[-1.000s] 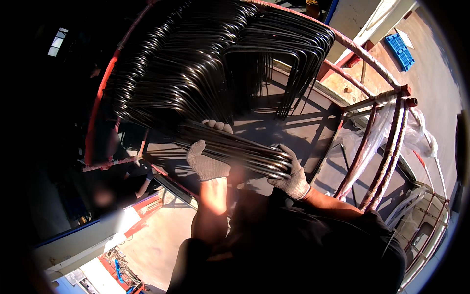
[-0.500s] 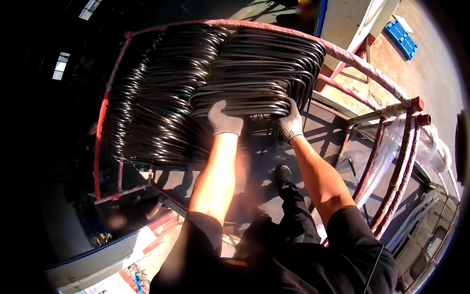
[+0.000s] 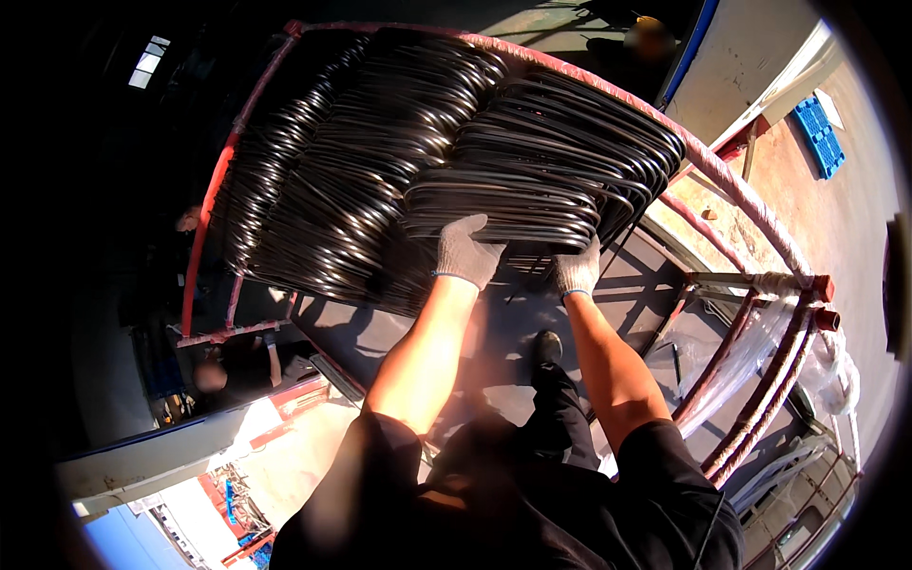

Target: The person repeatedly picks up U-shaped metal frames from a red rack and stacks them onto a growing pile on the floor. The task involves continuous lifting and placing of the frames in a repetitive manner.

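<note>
Both my hands wear pale knit gloves and hold the near face of a bundle of black bent metal tubes [image 3: 503, 204]. The fingers of my left hand [image 3: 467, 253] curl under the bundle's left part, with the thumb up along its front. At its right end, my right hand [image 3: 578, 270] is closed around the lower tubes, its fingertips partly hidden. The bundle lies against a row of similar tubes [image 3: 575, 119]. More rows of glossy bent tubes [image 3: 370, 171] are packed tightly to the left.
A red rack rail [image 3: 589, 68] wrapped in film curves behind the tubes. Wrapped red posts [image 3: 760, 389] stand to my right. Grey flooring [image 3: 513, 332] lies below. Another person [image 3: 242, 369] is at the lower left. A blue pallet [image 3: 818, 138] lies beyond the rack.
The view has turned, so the rack and tubes appear tilted and farther right. My hands keep hold of the bundle, and the right hand now shows lower beneath its end.
</note>
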`<state>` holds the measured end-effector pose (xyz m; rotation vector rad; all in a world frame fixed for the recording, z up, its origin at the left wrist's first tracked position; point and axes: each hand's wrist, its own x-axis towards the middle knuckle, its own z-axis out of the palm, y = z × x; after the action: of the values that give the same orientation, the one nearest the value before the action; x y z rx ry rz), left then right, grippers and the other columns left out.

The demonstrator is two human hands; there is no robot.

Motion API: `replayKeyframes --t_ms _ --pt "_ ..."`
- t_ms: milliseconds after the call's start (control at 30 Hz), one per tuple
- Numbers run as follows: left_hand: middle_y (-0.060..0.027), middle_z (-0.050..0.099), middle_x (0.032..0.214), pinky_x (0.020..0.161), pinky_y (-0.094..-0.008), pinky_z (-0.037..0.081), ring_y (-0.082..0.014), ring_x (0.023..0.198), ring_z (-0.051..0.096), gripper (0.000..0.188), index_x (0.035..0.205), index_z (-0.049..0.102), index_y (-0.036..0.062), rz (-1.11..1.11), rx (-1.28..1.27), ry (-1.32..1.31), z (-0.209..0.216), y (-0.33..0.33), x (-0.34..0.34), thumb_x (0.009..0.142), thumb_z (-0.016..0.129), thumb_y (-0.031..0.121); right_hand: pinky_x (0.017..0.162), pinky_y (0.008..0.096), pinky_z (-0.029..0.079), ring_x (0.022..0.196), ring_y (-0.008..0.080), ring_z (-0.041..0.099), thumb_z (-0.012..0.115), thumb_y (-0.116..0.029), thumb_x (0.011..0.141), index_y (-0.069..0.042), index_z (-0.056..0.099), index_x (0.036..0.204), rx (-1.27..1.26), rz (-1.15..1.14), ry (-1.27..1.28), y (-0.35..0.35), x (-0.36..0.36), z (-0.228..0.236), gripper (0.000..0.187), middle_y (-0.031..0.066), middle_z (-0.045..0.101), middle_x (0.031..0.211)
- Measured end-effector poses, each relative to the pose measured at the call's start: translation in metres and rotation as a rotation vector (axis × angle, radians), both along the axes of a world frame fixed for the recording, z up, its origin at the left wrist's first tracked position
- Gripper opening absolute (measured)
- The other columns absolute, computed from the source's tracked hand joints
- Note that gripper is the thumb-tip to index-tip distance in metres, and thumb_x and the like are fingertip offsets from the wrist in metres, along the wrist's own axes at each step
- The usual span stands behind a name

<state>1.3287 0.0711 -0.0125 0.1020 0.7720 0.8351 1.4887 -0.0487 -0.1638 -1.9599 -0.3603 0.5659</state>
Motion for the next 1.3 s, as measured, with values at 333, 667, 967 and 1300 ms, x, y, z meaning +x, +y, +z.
replayKeyframes --t_ms 333,667,967,1300 --pt "-0.0186 0.066 0.136 0.116 -0.0578 0.052 -0.0405 0.129 0.064 0.052 0.134 0.060 -0.0058 -0.085 0.168 0.077 -0.036 0.019 -0.025 0.084 0.050 -0.007 0.102 0.0401 0.054 0.117 0.0335 0.072 0.082 -0.020 0.087 -0.003 0.061 0.136 -0.165 0.040 -0.105 -0.001 -0.013 0.069 0.057 0.0173 0.073 0.127" --pt "-0.0165 0.061 0.123 0.087 -0.0457 0.064 -0.0283 0.097 0.069 0.032 0.124 0.057 0.0040 -0.128 -0.034 0.252 0.019 -0.026 -0.087 0.103 0.071 0.024 0.115 0.0417 0.048 0.134 0.0367 0.064 0.096 -0.043 0.069 0.000 0.039 0.160 -0.462 -0.004 0.037 0.011 -0.044 0.074 0.115 0.0237 0.063 0.148" --pt "-0.0087 0.070 0.105 0.087 -0.0443 0.064 -0.0258 0.096 0.072 0.019 0.113 0.064 0.0099 -0.019 -0.047 0.243 0.006 -0.132 -0.288 0.104 0.072 0.024 0.102 0.0466 0.056 0.116 0.0407 0.073 0.098 -0.058 0.064 0.006 0.066 0.132 -0.566 -0.007 0.091 0.008 -0.086 0.044 0.098 0.0301 0.072 0.128" --pt "-0.0118 0.075 0.103 0.077 -0.0448 0.065 -0.0298 0.086 0.076 0.024 0.118 0.070 0.0047 0.582 0.014 0.548 -0.054 -0.216 -0.718 0.098 0.075 0.017 0.085 0.0481 0.061 0.097 0.0396 0.077 0.066 -0.038 0.097 -0.001 0.079 0.110 -0.682 1.181 -0.747 -0.030 -0.327 -0.014 0.041 0.0201 0.080 0.103"
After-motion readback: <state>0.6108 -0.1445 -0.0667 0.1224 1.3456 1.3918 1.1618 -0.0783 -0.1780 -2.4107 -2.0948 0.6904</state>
